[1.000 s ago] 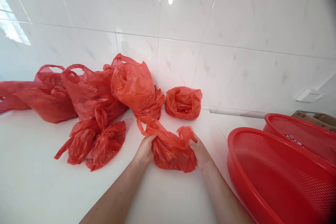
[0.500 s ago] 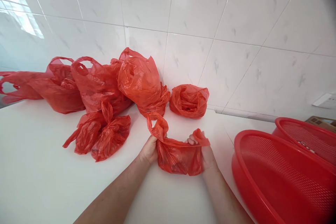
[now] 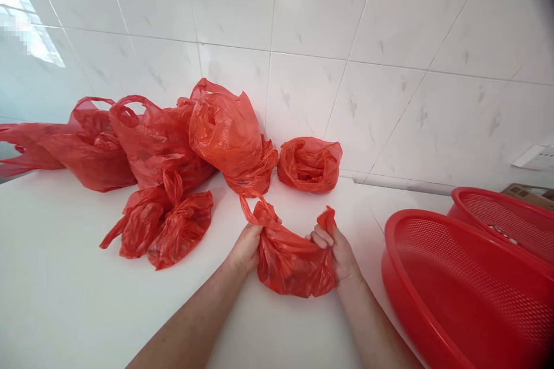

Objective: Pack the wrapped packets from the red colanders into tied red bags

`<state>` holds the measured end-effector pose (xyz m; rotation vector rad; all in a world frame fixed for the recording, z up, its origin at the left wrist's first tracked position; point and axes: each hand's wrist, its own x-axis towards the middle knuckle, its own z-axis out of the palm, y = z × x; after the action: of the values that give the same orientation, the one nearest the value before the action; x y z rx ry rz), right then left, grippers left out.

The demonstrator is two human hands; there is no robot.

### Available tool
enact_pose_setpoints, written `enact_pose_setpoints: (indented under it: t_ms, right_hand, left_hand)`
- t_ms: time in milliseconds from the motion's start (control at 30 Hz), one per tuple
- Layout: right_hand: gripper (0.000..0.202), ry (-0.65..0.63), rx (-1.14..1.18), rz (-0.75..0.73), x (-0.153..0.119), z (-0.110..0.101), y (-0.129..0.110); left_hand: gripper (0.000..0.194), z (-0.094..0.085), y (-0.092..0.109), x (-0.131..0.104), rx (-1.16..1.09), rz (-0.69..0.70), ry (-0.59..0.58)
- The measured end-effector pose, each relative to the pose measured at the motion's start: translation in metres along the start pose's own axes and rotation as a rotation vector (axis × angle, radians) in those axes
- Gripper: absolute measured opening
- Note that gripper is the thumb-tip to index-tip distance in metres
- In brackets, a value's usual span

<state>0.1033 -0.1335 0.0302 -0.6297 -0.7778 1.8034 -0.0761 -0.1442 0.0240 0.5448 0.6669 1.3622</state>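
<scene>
A red plastic bag [image 3: 296, 265] hangs between my two hands, low over the white table. My left hand [image 3: 249, 248] is closed around its left upper corner, where a handle loop sticks up. At the other corner, the fingers of my right hand [image 3: 335, 248] are wrapped round the plastic, and a short tuft shows above them. Something darker fills the bottom of the bag, but the film hides what it is. To the left lies a pair of small knotted red bags [image 3: 167, 222]. Just behind my hands sits a red bag with a rolled-down opening [image 3: 309, 166].
Several full red bags [image 3: 153, 144] lean along the tiled wall [image 3: 311, 6] at the back left. On the right, a large red plastic basket [image 3: 459, 288] stands near my right forearm, with a second red basket [image 3: 511, 207] behind it. White table [image 3: 78, 311] extends on the left.
My right fingers have closed further over the bag's corner, bunching it. The bag's top edge now sags, and its left loop has folded over. The view has shifted slightly.
</scene>
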Motion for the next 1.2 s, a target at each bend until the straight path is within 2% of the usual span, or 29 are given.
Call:
enact_pose_setpoints:
  t_ms: [100,167,233,333,400,500,600,667,733,833,900,933,967,1033,1067,1133,1200]
  right_hand:
    - [0.036,-0.096,-0.071,-0.013,-0.004,0.005,0.001]
    - [0.052,-0.106,-0.166,0.025,-0.008,0.012,0.003]
    - [0.059,-0.090,-0.279,0.037,-0.013,0.022,0.005]
    - [0.057,-0.115,-0.410,0.023,-0.018,0.039,0.006]
    - [0.059,-0.175,-0.406,0.016,-0.019,0.047,0.007]
    - [0.050,-0.253,-0.368,0.005,-0.016,0.048,0.013]
    - [0.036,-0.168,-0.402,-0.020,-0.008,0.035,0.020]
    - [0.031,-0.090,-0.426,-0.031,0.000,0.023,0.024]
    - [0.033,-0.044,-0.425,-0.035,0.007,0.013,0.026]
    - [0.036,0.048,-0.382,-0.056,0.014,0.006,0.026]
    - [0.034,0.098,-0.349,-0.076,0.014,0.006,0.025]
    - [0.032,0.106,-0.343,-0.084,0.013,0.007,0.024]
    - [0.031,0.102,-0.351,-0.088,0.012,0.008,0.024]
    - [0.032,0.072,-0.398,-0.082,0.008,0.011,0.022]
    - [0.032,0.043,-0.415,-0.075,0.005,0.012,0.021]
    - [0.037,-0.036,-0.394,-0.041,0.000,0.015,0.017]
    - [0.050,-0.122,-0.310,0.004,-0.005,0.016,0.012]
  left_hand:
    - [0.021,0.003,-0.004,-0.002,0.065,0.010,0.017]
    - [0.027,0.005,-0.007,-0.003,0.104,0.020,0.029]
    - [0.028,0.008,-0.010,-0.004,0.147,0.044,0.053]
    - [0.019,0.012,-0.011,-0.007,0.218,0.089,0.076]
    - [0.013,0.014,-0.012,-0.009,0.315,0.156,0.090]
    - [0.011,0.015,-0.016,-0.009,0.499,0.235,0.128]
    - [0.013,0.012,-0.022,-0.010,0.573,0.238,0.128]
    - [0.015,0.010,-0.024,-0.012,0.582,0.237,0.080]
    - [0.027,0.011,-0.022,-0.016,0.622,0.262,0.002]
    - [0.056,0.016,-0.016,-0.022,0.778,0.450,-0.112]
    - [0.069,0.020,-0.013,-0.024,0.872,0.593,-0.147]
    - [0.066,0.021,-0.012,-0.024,0.903,0.636,-0.153]
    - [0.054,0.022,-0.011,-0.024,0.923,0.653,-0.155]
    - [0.013,0.024,-0.011,-0.023,0.938,0.625,-0.169]
    - [0.009,0.024,-0.011,-0.023,0.918,0.595,-0.173]
    - [0.023,0.023,-0.011,-0.021,0.804,0.492,-0.159]
    - [0.021,0.020,-0.012,-0.018,0.628,0.346,-0.143]
